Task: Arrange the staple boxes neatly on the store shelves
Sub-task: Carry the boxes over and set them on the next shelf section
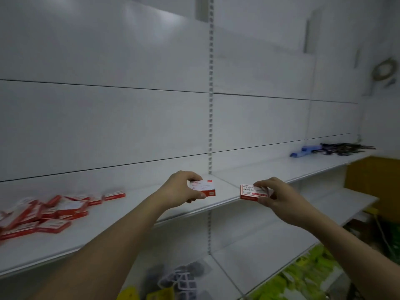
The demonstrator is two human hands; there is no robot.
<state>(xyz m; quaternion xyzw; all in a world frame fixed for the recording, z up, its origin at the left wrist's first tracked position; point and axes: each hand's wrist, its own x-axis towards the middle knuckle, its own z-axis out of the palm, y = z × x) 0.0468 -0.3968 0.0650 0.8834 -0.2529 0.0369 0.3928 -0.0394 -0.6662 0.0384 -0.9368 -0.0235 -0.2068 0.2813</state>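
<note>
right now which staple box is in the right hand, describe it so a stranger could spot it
Find the long white shelf at mid height. Just in front of its edge, right of the slotted upright, the right hand pinches a red and white box. Unlike the left hand's box, its face shows bold black lettering.

Blue staplers (303,150) beside dark items (344,148); yellow-green packs (303,280) below.

bare shelf (151,204) mid-span, loose staple boxes (43,215) crowding its left

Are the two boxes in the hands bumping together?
Apart. The head view shows bare shelf between the left box and the right box.
</note>
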